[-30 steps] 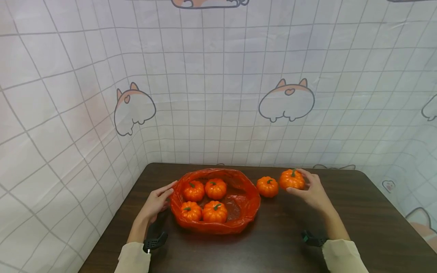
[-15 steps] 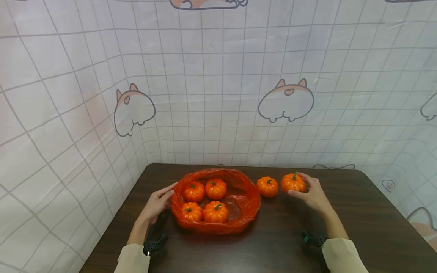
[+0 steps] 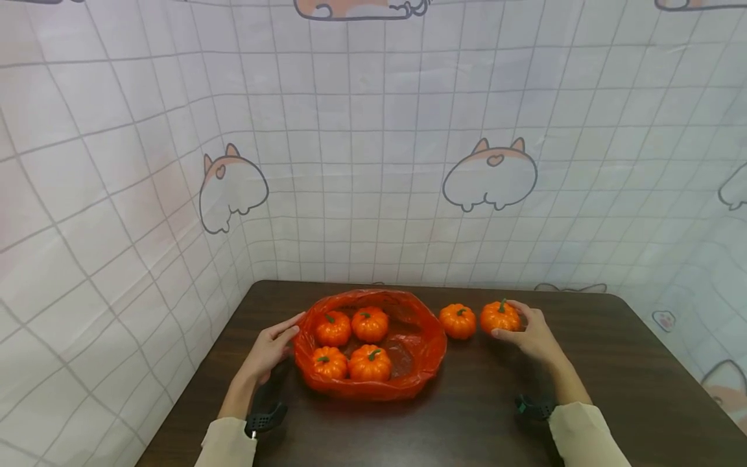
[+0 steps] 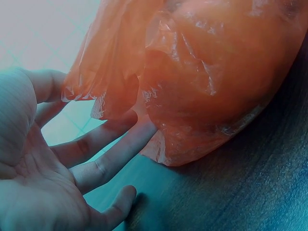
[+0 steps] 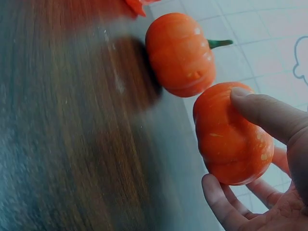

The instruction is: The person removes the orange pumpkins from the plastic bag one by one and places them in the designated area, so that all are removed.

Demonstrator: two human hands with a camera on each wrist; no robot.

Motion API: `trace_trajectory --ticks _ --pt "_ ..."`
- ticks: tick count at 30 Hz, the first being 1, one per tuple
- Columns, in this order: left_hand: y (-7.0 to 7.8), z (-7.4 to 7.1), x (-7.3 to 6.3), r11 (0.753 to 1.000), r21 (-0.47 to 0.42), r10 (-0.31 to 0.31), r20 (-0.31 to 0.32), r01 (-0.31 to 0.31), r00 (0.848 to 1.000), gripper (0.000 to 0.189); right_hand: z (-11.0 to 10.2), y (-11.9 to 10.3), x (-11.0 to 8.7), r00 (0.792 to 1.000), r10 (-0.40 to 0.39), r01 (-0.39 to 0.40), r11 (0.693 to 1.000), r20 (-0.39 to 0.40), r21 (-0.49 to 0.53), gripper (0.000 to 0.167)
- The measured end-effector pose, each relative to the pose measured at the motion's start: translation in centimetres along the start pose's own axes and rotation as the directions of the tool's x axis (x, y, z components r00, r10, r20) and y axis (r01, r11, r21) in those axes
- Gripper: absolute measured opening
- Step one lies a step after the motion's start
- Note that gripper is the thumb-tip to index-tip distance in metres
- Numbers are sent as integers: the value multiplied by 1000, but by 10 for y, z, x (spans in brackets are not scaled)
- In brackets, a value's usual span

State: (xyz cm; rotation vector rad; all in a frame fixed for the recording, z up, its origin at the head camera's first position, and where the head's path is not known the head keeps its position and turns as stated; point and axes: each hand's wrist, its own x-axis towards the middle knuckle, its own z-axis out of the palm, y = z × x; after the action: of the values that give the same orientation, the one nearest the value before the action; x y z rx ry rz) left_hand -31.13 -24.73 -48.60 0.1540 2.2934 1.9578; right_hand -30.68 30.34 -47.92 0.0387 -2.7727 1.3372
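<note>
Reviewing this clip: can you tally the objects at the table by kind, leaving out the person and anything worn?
Red plastic bag: 1
Mini pumpkins: 6 (4 inside the bag, 1 just outside it, 1 held in the right hand)
Total: 7

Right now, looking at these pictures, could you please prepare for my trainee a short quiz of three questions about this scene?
1. How many pumpkins are visible inside the red bag?
2. True or false: the left hand touches the bag.
3. Which pumpkin does the right hand grip?
a) The loose one nearer the bag
b) The loose one farther from the bag
c) One inside the bag

Key: 1. Four. 2. True. 3. b.
</note>
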Motion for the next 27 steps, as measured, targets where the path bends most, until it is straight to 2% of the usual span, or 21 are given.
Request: trace_trajectory --ticks 13,27 --pt "1 0 1 1000 11 -5 -8 6 1000 44 3 12 18 999 -4 5 999 46 -35 88" --pt "5 1 -3 1000 12 -1 0 1 1000 44 2 20 20 994 25 -21 999 108 -36 91"
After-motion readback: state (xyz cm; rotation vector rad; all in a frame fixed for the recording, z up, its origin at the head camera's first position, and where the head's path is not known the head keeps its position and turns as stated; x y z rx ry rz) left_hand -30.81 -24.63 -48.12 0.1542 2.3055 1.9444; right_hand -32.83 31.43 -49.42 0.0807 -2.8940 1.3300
